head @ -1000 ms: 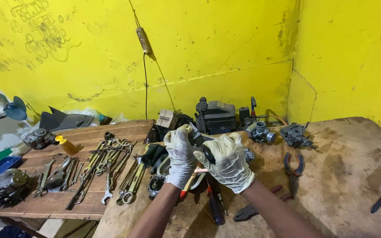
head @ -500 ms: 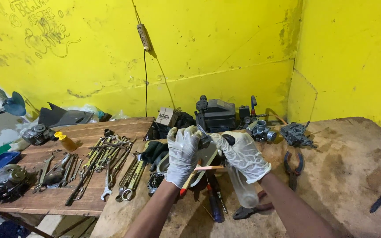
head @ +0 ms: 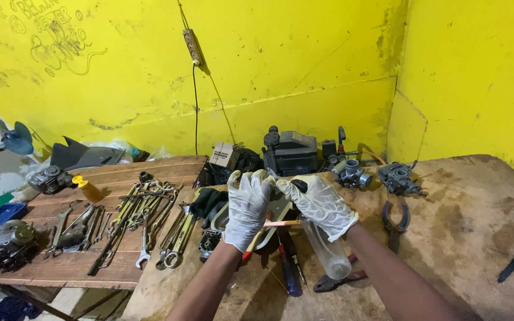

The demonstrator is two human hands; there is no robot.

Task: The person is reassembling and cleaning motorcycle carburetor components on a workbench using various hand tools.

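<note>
- Two gloved hands meet above the bench [head: 459,196]; left hand [head: 246,205] and right hand [head: 319,202] close on a small dark part [head: 285,189] between them
- Left fingers curl together around the part's near side; right fingertips pinch its top; the exact grip is hidden by the gloves
- Part sits at mid-frame, raised off the bench, over a pale tray [head: 276,215]
- Judgement: part looks rigid metal, small, fairly light, likely oily and slick under latex; best held by its body with both hands
- A thin orange stick [head: 281,223] shows just under the hands
- Spanners [head: 144,223] lie well to the left, pliers [head: 395,221] to the right, clear bottle [head: 328,252] below the right wrist
</note>
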